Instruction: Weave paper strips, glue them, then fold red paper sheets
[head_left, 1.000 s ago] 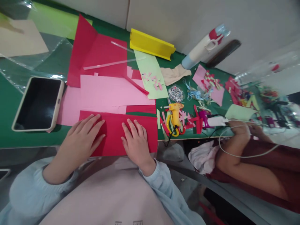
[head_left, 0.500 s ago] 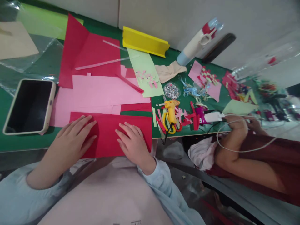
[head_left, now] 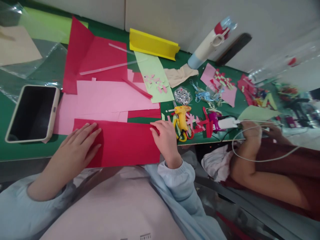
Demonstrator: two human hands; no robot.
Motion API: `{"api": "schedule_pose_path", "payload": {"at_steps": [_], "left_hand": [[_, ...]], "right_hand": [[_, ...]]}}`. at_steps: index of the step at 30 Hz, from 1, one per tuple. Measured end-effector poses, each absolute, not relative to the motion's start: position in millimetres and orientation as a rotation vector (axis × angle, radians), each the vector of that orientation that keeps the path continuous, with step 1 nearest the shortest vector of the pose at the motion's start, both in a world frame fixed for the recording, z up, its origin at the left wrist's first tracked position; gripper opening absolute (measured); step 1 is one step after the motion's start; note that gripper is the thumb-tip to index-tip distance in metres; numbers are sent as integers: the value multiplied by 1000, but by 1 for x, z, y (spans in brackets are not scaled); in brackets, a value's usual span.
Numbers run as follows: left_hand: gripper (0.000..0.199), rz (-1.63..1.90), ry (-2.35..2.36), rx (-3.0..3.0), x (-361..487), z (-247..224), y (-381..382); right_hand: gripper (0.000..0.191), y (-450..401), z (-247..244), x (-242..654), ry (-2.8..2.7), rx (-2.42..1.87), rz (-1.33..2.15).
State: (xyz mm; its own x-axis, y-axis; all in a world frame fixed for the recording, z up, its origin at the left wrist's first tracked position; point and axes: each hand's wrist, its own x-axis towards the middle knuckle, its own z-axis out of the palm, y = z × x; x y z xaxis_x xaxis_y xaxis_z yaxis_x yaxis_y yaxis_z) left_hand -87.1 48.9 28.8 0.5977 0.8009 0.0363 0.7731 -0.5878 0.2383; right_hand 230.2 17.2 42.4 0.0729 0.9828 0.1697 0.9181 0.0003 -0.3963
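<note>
A sheet of red paper, apparently folded, lies at the table's front edge and overhangs it slightly. My left hand rests flat on its left part, fingers stretched out. At the upper right corner of this red paper is my right hand. Its fingertips touch the paper near the top edge, the thumb a little apart from the index finger. Part of the right edge is hidden under that hand. Just behind the red paper lie pink paper sheets.
A phone lies left. Yellow scissors, a yellow glue gun, paper scraps and a dish of beads are to the right. Behind stand folded yellow paper and a bottle. A co-worker's arm is at far right.
My right hand has moved right and slightly away from me, from the middle of the red paper to its upper right corner. My left hand stays on the paper.
</note>
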Motion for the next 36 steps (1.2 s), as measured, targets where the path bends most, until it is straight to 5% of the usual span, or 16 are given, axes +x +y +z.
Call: {"api": "schedule_pose_path", "payload": {"at_steps": [36], "left_hand": [[44, 190, 1430, 2827, -72, 39, 42]], "right_hand": [[22, 29, 38, 250, -2012, -1980, 231]]}}
